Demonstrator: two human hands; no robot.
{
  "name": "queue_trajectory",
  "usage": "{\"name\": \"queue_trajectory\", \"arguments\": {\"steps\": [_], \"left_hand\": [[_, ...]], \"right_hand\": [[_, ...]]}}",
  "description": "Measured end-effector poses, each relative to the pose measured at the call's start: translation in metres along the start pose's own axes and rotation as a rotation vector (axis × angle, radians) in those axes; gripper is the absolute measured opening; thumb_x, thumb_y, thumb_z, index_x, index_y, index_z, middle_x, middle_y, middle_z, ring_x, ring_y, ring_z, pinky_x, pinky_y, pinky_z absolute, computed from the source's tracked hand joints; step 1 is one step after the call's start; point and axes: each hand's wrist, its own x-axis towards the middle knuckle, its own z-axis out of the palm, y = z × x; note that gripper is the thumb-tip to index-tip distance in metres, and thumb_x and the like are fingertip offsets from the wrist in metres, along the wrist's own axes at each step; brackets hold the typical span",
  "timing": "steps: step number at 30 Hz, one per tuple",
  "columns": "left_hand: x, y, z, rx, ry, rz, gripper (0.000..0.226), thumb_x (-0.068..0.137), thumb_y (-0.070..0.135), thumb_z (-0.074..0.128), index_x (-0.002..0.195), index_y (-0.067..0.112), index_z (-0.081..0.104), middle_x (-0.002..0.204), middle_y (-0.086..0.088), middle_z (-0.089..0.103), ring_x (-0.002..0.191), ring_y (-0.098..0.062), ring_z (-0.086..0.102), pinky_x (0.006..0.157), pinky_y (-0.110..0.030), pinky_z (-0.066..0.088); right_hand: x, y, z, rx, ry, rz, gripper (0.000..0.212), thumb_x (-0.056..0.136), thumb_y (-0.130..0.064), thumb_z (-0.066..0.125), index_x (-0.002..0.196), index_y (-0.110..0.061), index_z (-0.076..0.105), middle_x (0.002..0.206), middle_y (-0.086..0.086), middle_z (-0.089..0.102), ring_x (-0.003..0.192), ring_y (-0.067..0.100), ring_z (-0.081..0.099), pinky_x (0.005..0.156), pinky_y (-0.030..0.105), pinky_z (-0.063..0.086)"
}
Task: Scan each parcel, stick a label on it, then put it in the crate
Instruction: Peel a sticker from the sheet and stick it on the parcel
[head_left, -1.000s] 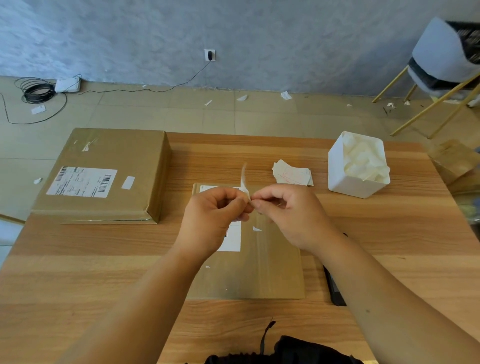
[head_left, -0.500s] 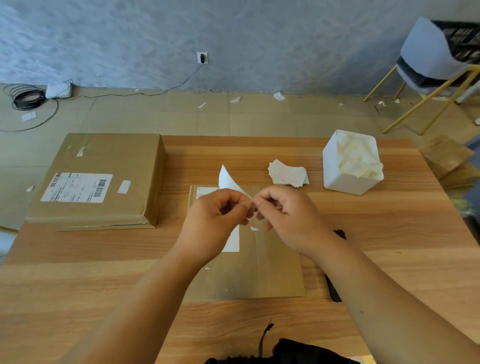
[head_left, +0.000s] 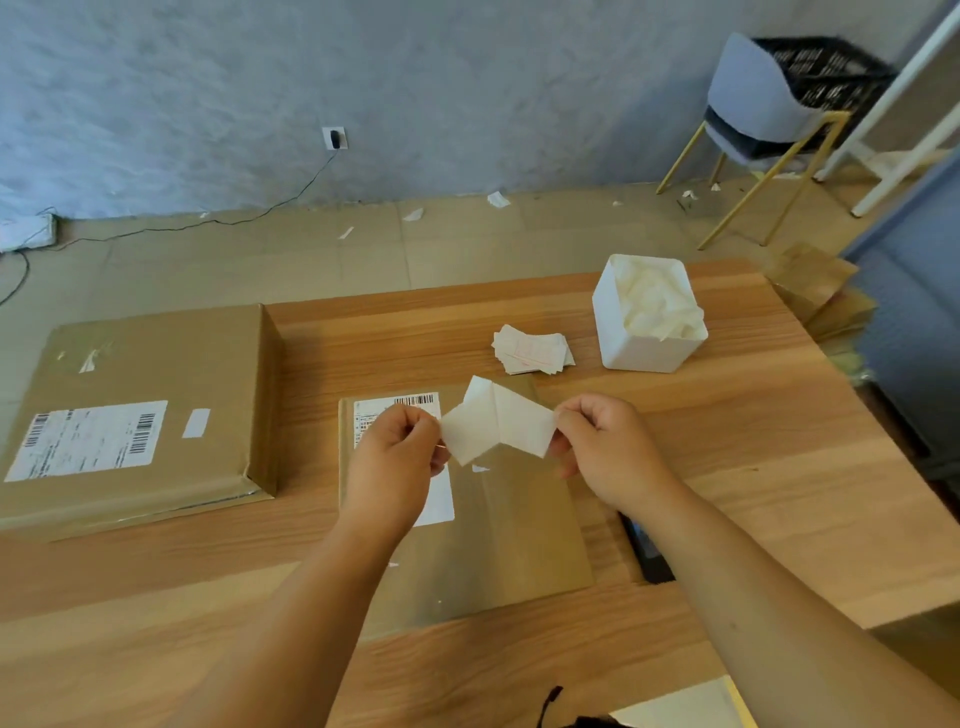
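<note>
My fingertips (head_left: 434, 431) pinched one edge of the label (head_left: 496, 427), my right hand (head_left: 605, 447) the other. A moment earlier they were pressed together; now the sheet spread apart, peeling from its backing, above the flat parcel (head_left: 511, 525), nearly ready to stick.

A wooden desk (head_left: 727, 467) carries the work area. At its far right stands a white square bin (head_left: 644, 345) filled with crumpled white paper. Beyond the desk, paper scraps (head_left: 497, 199) litter the tiled floor (head_left: 260, 260). A wall socket (head_left: 334, 139) on the grey wall holds a plug, its black cable (head_left: 249, 218) trailing left. A grey chair (head_left: 753, 114) with gold legs stands at far right.
</note>
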Motion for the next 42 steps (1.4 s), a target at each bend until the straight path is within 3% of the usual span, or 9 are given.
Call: {"name": "queue_trajectory", "arguments": {"steps": [2,4,8,11,16,23,28,37,42], "left_hand": [[0.004,-0.002,0.004,0.083,0.013,0.007,0.016,0.088,0.009,0.047,0.077,0.003,0.056,0.068,-0.001,0.061,0.064,-0.015,0.057,0.071,-0.034,0.052],[0.008,-0.002,0.01,0.138,0.017,0.012,0.014,0.088,0.01,0.049,0.076,0.005,0.055,0.07,-0.003,0.064,0.07,-0.02,0.062,0.062,-0.03,0.051],[0.015,0.002,0.028,0.269,0.045,0.047,0.011,0.085,0.014,0.054,0.075,0.012,0.053,0.072,-0.008,0.064,0.07,-0.025,0.062,0.046,-0.026,0.035],[0.021,0.008,0.05,0.34,0.075,0.09,0.009,0.083,0.014,0.055,0.076,0.01,0.053,0.072,-0.01,0.062,0.057,-0.017,0.049,0.046,-0.025,0.035],[0.033,0.02,0.113,0.392,0.047,0.136,0.006,0.083,0.016,0.061,0.078,0.015,0.059,0.073,-0.002,0.065,0.062,-0.014,0.058,0.05,-0.023,0.042],[0.078,0.055,0.223,0.394,0.001,0.3,0.003,0.083,0.019,0.066,0.085,0.019,0.064,0.077,0.007,0.067,0.072,-0.008,0.063,0.058,-0.02,0.048],[0.125,0.081,0.285,0.478,0.034,0.391,0.002,0.085,0.016,0.064,0.085,0.016,0.066,0.072,0.015,0.06,0.069,0.001,0.057,0.058,-0.006,0.04],[0.176,0.068,0.321,0.886,-0.106,0.315,0.024,0.095,0.022,0.049,0.1,0.011,0.069,0.093,-0.008,0.069,0.082,-0.025,0.064,0.072,-0.035,0.054],[0.157,0.067,0.305,0.786,-0.08,0.353,0.034,0.095,0.028,0.049,0.127,0.017,0.056,0.115,0.0,0.059,0.097,-0.018,0.059,0.075,-0.029,0.047]], "right_hand": [[0.004,0.01,-0.014,-0.051,0.039,0.032,0.021,0.097,-0.02,0.046,0.086,-0.015,0.063,0.082,0.002,0.069,0.063,0.015,0.065,0.063,0.034,0.057],[0.01,0.019,-0.03,-0.075,0.082,0.069,0.02,0.096,-0.02,0.046,0.084,-0.015,0.062,0.081,0.003,0.068,0.062,0.017,0.066,0.066,0.037,0.058],[0.021,0.038,-0.07,-0.115,0.186,0.135,0.018,0.095,-0.018,0.05,0.083,-0.012,0.061,0.082,0.005,0.067,0.068,0.018,0.066,0.064,0.037,0.059],[0.033,0.054,-0.106,-0.159,0.282,0.162,0.017,0.093,-0.019,0.051,0.082,-0.012,0.062,0.08,0.007,0.069,0.072,0.024,0.068,0.07,0.046,0.059],[0.061,0.077,-0.161,-0.157,0.341,0.174,0.02,0.09,-0.019,0.051,0.078,-0.006,0.063,0.079,0.012,0.068,0.075,0.031,0.066,0.07,0.054,0.057],[0.111,0.093,-0.218,-0.184,0.238,0.13,0.02,0.092,-0.02,0.051,0.076,-0.013,0.06,0.075,0.005,0.065,0.071,0.028,0.065,0.065,0.042,0.054],[0.145,0.099,-0.245,-0.198,0.19,0.105,0.021,0.093,-0.022,0.051,0.075,-0.014,0.059,0.07,0.004,0.062,0.065,0.023,0.061,0.057,0.036,0.048],[0.168,0.107,-0.261,-0.175,0.136,0.087,0.016,0.091,-0.02,0.051,0.08,-0.018,0.063,0.071,-0.002,0.063,0.063,0.017,0.058,0.054,0.028,0.043],[0.162,0.104,-0.258,-0.134,0.123,0.077,0.017,0.094,-0.024,0.051,0.081,-0.02,0.063,0.079,0.0,0.067,0.073,0.022,0.064,0.068,0.041,0.056]]}}
